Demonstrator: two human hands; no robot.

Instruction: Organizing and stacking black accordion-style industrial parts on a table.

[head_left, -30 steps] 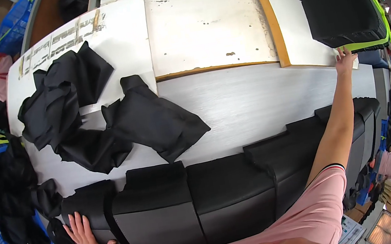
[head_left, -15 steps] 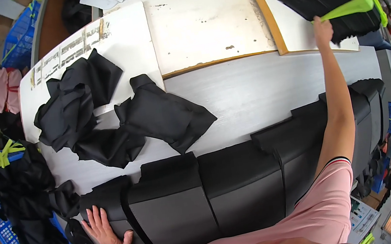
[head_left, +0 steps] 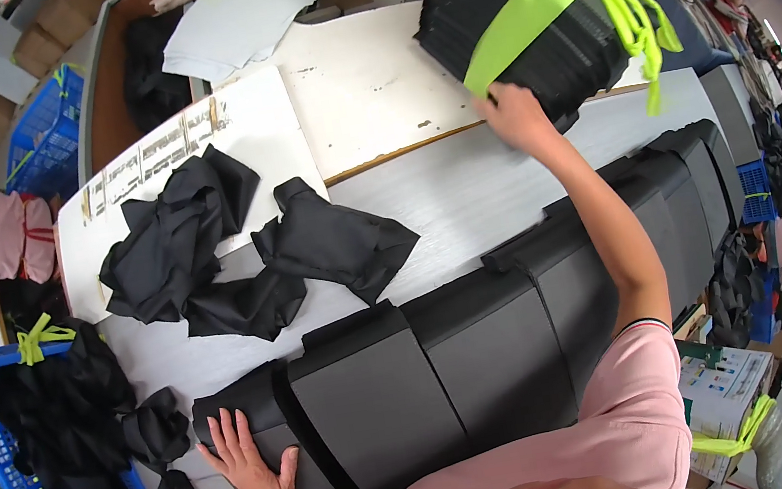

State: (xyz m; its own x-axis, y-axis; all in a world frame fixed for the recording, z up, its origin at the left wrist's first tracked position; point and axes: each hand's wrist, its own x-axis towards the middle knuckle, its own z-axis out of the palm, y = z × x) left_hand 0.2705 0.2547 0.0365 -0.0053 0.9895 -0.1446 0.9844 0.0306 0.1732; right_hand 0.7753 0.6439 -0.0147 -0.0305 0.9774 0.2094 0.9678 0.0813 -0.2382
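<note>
The right hand (head_left: pixel 515 115) grips a tied bundle (head_left: pixel 551 18) of black pieces at the counter's (head_left: pixel 465 198) far right corner while the left hand (head_left: pixel 247 463) lies open on the near row of panels (head_left: pixel 486 341), so drawing it closer likely calls for a firm pull.

A long pale worktable (head_left: pixel 502 177) is seen, its surface made up of a white-grained strip along the near side and paler boards (head_left: pixel 367 86) laid toward the far edge. A row of dark grey foam panels (head_left: pixel 488 351) is laid overlapping along the near edge, from the left corner to the right end. Crumpled black fabric pieces (head_left: pixel 240 247) are heaped on the left half of the surface. A stack of black sheets tied with a neon-green strip (head_left: pixel 558 7) is set at the far right corner.
</note>
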